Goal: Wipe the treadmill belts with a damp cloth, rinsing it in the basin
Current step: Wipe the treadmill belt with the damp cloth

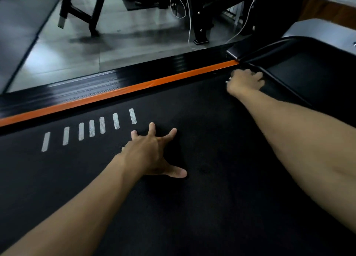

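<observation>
The black treadmill belt (192, 198) fills the lower part of the view, with a row of several white dash marks (92, 128) printed on it. My left hand (152, 155) presses on the belt with its fingers spread wide and holds nothing. My right hand (244, 80) reaches far across to the belt's corner by the black motor cover (308, 72). It is blurred and lies flat on the belt with fingers stretched out. No cloth shows plainly; a dark shape under those fingers could be one. No basin is in view.
An orange strip (119, 92) and a glossy black side rail (96, 84) run along the belt's far edge. Beyond lie grey floor tiles (86, 49), black machine frames (92, 11) and white cables (190, 24).
</observation>
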Action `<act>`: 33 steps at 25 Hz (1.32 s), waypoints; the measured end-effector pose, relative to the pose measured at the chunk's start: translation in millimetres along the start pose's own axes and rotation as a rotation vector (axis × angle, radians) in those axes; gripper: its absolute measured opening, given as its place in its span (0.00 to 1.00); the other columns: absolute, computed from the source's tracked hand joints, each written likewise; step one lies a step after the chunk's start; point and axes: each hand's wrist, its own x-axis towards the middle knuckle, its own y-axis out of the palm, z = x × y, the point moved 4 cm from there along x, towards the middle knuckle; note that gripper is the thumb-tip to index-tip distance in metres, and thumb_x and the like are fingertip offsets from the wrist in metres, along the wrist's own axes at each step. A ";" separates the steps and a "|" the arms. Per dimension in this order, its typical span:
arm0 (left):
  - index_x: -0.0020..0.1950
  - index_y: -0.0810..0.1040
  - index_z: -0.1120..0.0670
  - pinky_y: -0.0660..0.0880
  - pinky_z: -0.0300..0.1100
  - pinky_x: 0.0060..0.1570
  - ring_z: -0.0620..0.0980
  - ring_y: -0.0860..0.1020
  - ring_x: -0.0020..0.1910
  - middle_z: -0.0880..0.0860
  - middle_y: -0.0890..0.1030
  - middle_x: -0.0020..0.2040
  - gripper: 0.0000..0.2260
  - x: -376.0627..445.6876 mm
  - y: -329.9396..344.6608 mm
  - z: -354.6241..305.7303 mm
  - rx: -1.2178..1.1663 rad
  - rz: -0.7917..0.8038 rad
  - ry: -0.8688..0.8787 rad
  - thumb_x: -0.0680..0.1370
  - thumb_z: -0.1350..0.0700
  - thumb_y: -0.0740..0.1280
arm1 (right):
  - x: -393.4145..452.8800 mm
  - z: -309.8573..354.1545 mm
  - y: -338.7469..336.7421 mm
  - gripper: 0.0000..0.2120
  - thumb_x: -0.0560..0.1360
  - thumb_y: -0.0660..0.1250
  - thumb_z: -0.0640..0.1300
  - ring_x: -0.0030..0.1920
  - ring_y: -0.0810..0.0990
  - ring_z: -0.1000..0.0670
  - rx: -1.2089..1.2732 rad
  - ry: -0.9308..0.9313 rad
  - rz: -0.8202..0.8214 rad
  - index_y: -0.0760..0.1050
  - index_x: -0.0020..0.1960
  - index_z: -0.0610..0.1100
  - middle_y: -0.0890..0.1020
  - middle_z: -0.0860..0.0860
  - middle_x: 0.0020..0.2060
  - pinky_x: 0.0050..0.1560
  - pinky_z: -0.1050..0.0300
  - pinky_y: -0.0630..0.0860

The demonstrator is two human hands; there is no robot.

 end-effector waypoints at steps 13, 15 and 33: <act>0.73 0.37 0.29 0.57 0.70 0.69 0.69 0.41 0.76 0.49 0.34 0.79 0.54 0.5 -1.8 -0.4 -0.016 0.012 -0.015 0.60 0.25 0.70 | -50.8 48.8 11.2 0.18 0.81 0.58 0.50 0.64 0.65 0.37 0.013 -0.480 0.012 0.65 0.71 0.53 0.66 0.48 0.72 0.62 0.41 0.63; 0.73 0.36 0.28 0.58 0.71 0.69 0.70 0.41 0.76 0.49 0.34 0.79 0.54 2.1 -1.7 0.7 -0.011 0.013 -0.019 0.59 0.24 0.69 | -52.4 48.2 9.9 0.18 0.80 0.59 0.48 0.65 0.63 0.36 0.001 -0.299 0.008 0.67 0.69 0.50 0.66 0.45 0.71 0.64 0.41 0.62; 0.80 0.44 0.51 0.56 0.60 0.72 0.68 0.48 0.77 0.50 0.44 0.80 0.63 2.0 -4.8 1.0 -0.030 -0.115 -0.022 0.58 0.26 0.72 | -184.5 11.4 11.8 0.22 0.80 0.57 0.45 0.63 0.65 0.43 0.184 -0.972 0.163 0.66 0.72 0.61 0.65 0.59 0.73 0.64 0.46 0.62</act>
